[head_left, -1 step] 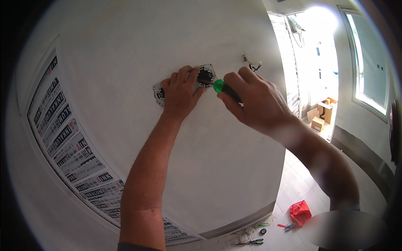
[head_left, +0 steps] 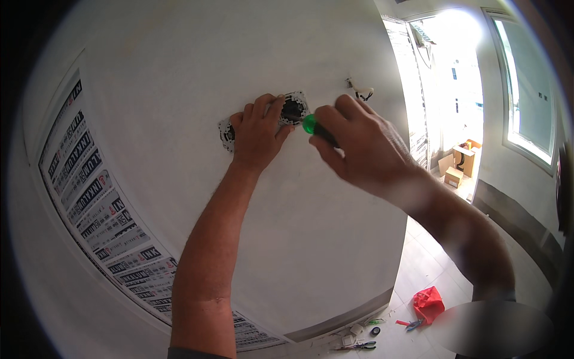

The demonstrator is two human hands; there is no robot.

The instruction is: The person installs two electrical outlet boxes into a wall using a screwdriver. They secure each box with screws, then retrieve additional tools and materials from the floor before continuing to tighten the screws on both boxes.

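Two joined electrical fittings with white frames sit on the white wall, the right one [head_left: 293, 109] dark inside, the left one [head_left: 228, 138] partly hidden. My left hand [head_left: 256, 128] grips the fittings, its bent fingertips along their upper edge and its thumb at the lower edge of the right one. My right hand [head_left: 362, 143] is closed around a screwdriver with a green-and-black handle [head_left: 310, 124], its shaft angled toward the lower right part of the right fitting; the exact tip is hard to make out.
Loose wires [head_left: 363, 94] poke from the wall. A printed film strip [head_left: 101, 197] runs down the left. A bright doorway with cardboard boxes [head_left: 460, 161] and a window [head_left: 526, 90] are at right. On the floor lie a red bag [head_left: 428, 305], pliers [head_left: 365, 346] and black tape [head_left: 375, 331].
My right hand and the screwdriver have shifted very slightly left. My left hand stays in the same place on the fittings.
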